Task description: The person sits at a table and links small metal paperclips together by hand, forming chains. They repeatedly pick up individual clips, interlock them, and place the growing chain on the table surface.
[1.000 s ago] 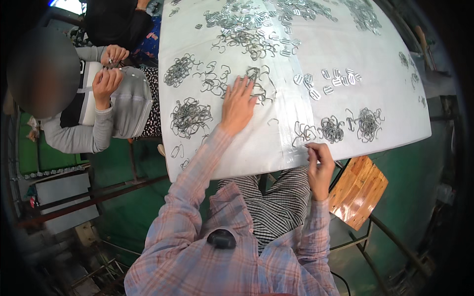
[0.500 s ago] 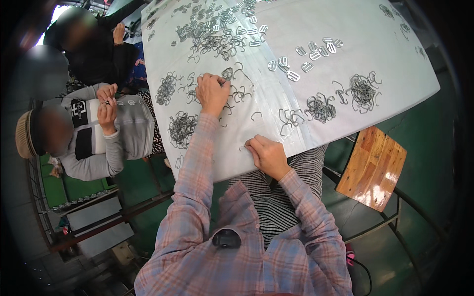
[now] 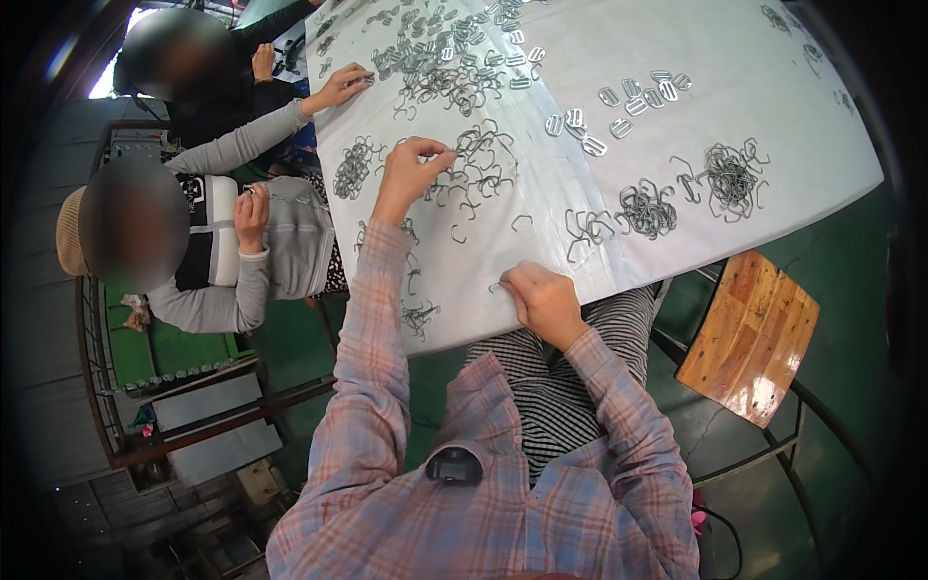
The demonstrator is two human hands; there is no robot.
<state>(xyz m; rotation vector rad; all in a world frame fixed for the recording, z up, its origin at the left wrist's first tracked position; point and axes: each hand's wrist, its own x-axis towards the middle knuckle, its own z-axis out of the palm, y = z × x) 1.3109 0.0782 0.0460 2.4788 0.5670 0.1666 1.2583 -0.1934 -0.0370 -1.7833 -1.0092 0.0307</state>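
My left hand point(image 3: 414, 178) is over the table at the left edge of a loose scatter of bent wire hooks point(image 3: 483, 159). Its thumb and fingertips are pinched together; whatever lies between them is too small to make out. Close to the table's near edge, my right hand point(image 3: 543, 302) has its fingers closed on a thin wire hook point(image 3: 495, 287), of which only a short end sticks out. A single hook point(image 3: 522, 223) lies on the white surface between the hands. My left forearm partly covers more hooks point(image 3: 418, 319) beside it.
Metal slider buckles point(image 3: 633, 104) lie at the far right, with a larger heap point(image 3: 435, 48) at the back. Tangled hook piles point(image 3: 733, 182) sit to the right. A co-worker's hand point(image 3: 345, 85) rests at the table's left edge. A wooden stool point(image 3: 749, 338) stands at right.
My left hand has shifted from over the scattered hooks to their left edge. A co-worker on the left has stretched an arm onto the table. My right hand keeps its pinch; the view has shifted slightly.
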